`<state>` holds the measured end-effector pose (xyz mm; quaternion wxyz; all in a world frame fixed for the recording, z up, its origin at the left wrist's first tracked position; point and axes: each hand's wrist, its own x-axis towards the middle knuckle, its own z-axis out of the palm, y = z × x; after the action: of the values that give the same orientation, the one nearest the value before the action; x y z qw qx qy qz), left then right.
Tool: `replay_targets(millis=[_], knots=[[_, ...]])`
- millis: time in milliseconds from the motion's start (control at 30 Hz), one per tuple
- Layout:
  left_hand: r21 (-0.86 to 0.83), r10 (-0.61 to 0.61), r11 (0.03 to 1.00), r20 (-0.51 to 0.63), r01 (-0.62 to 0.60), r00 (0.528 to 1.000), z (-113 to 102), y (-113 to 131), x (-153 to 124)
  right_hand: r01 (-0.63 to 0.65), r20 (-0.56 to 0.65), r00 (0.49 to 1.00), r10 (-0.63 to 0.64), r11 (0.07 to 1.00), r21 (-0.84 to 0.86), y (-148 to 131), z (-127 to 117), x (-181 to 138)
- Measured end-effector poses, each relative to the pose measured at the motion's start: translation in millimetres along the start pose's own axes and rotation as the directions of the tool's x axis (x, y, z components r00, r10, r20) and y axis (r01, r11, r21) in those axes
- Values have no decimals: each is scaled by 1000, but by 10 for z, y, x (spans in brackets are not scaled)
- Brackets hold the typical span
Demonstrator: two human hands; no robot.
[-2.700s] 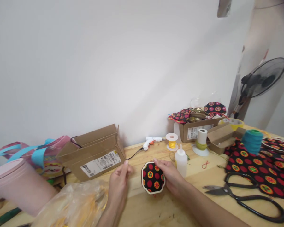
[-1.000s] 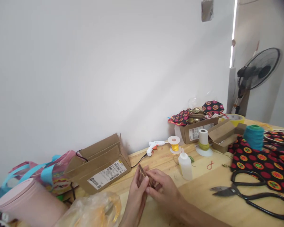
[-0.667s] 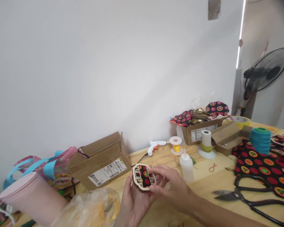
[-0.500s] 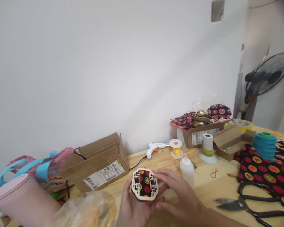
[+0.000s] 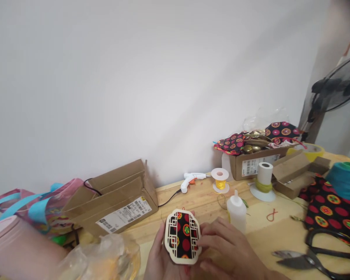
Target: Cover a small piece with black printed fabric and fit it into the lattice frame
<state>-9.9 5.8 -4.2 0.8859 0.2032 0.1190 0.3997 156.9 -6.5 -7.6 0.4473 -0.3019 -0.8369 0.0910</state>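
Observation:
Both my hands hold a small wooden lattice ornament backed with black fabric dotted red, yellow and green. It faces me, upright, low in the middle of the view. My left hand cups it from below and the left. My right hand grips its right edge with fingertips. A white glue bottle stands on the wooden table just right of the ornament.
A cardboard box lies at the left, with a plastic bag, a pink tub and a pink-blue bag. Behind: glue gun, yellow thread spool, white spool, fabric-filled box. Right: patterned cloth, teal spool, black shears, fan.
The ornament lay fabric side up on the table under my right hand. Both hands lifted it, turned it over edge-on, and now its lattice side faces me.

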Motion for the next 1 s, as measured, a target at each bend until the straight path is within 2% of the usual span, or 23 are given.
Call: replay_targets(millis=[100, 200, 300, 433, 767, 1000], knots=[[-15, -3, 1000, 2, 3, 1000, 7, -5, 10, -47, -16, 999, 47, 999, 11, 29, 31, -17], [27, -67, 997, 18, 66, 998, -2, -9, 5, -92, -33, 995, 92, 996, 3, 51, 90, -45], [61, -106, 993, 3, 105, 994, -39, -15, -16, -121, -14, 993, 121, 990, -76, 52, 131, -62], [90, -34, 995, -33, 37, 999, -82, -19, -46, -105, 31, 993, 111, 982, -154, 49, 131, -57], [81, -71, 994, -12, 72, 997, 13, -53, -88, -78, 27, 997, 78, 997, 0, 16, 96, -13], [-11, -112, 994, -172, 112, 979, 103, -47, -64, -153, 9, 988, 153, 987, 43, -78, 47, 16]])
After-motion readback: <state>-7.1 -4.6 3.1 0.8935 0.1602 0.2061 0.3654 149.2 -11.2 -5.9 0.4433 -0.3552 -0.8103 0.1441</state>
